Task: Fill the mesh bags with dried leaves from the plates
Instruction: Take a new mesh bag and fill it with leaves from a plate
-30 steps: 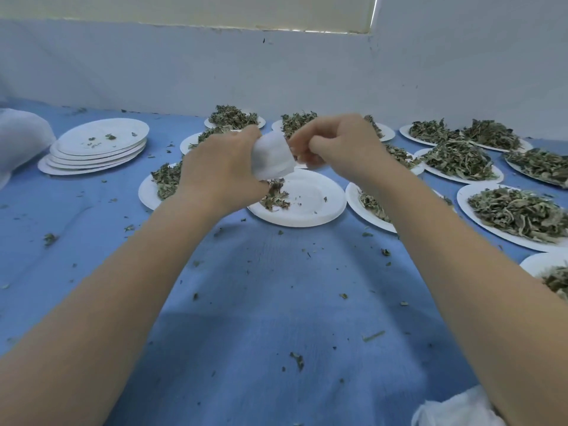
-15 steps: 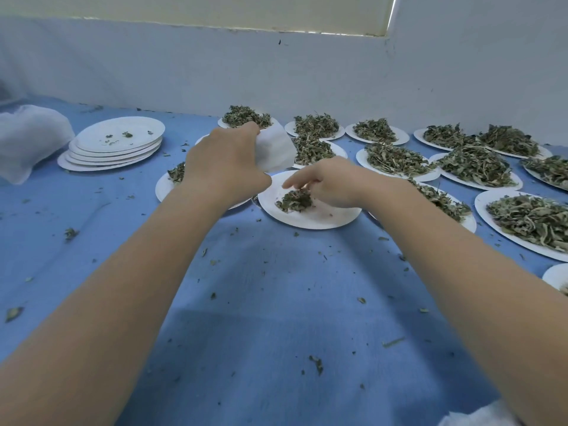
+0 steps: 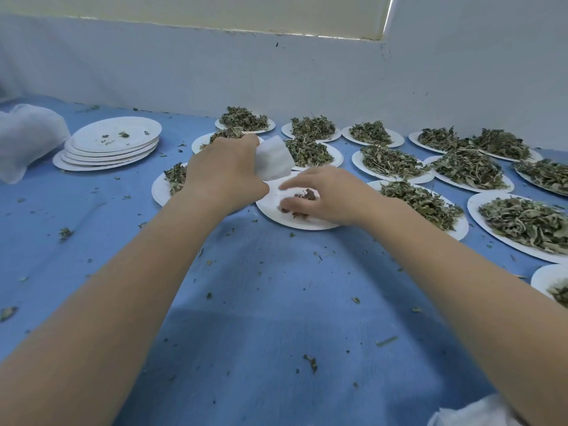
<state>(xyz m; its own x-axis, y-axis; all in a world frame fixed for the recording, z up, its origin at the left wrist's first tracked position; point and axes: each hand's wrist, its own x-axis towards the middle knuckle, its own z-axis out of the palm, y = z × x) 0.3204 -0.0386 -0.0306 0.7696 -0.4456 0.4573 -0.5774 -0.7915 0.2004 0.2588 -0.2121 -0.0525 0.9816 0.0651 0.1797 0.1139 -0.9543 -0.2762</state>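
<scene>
My left hand (image 3: 222, 172) grips a small white mesh bag (image 3: 273, 158) just above the near white plate (image 3: 270, 210). My right hand (image 3: 325, 198) lies on that plate with its fingers curled round a small clump of dried leaves (image 3: 302, 196). Most of the clump is hidden under the fingers. Several other plates heaped with dried green leaves (image 3: 387, 162) spread across the back and right of the blue cloth.
A stack of used white plates (image 3: 110, 146) sits at the back left, with a bundle of white mesh (image 3: 26, 139) beside it. More white mesh (image 3: 479, 412) shows at the bottom right. Leaf crumbs litter the blue cloth (image 3: 246, 318). A white wall runs behind.
My right hand dropped from the bag's mouth down onto the near plate and closed its fingers round the leaves there. My left hand kept hold of the bag.
</scene>
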